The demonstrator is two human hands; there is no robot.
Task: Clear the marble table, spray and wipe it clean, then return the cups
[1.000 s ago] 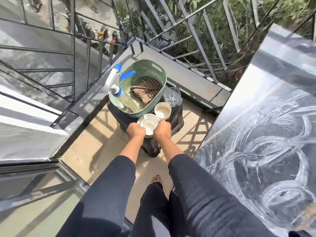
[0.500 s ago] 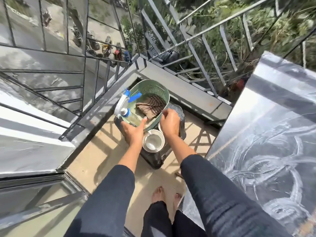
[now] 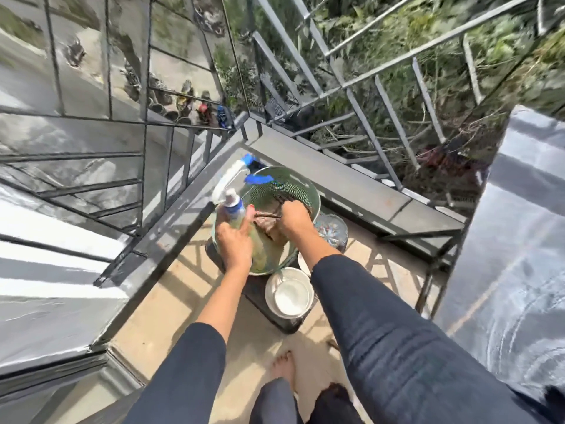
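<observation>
A green basket (image 3: 301,192) stands on a low black stool (image 3: 260,293) in the balcony corner. My left hand (image 3: 235,238) grips the spray bottle (image 3: 230,186), which has a white and blue head and leans out of the basket's left side. Inside the basket, my right hand (image 3: 295,217) grips the brown striped cloth (image 3: 267,221). A white cup on a saucer (image 3: 289,293) sits on the stool in front of the basket. A glass (image 3: 331,232) stands to its right, and a second cup is mostly hidden under my right forearm. The marble table (image 3: 516,255) fills the right side.
Metal railings (image 3: 351,84) close off the balcony behind and to the left of the stool. A grey ledge (image 3: 330,172) runs below the railing. My bare feet (image 3: 284,367) stand on the tan floor tiles near the stool.
Both hands left the cup and saucer on the stool and moved up into the basket. The left took hold of the spray bottle; the right closed on the cloth.
</observation>
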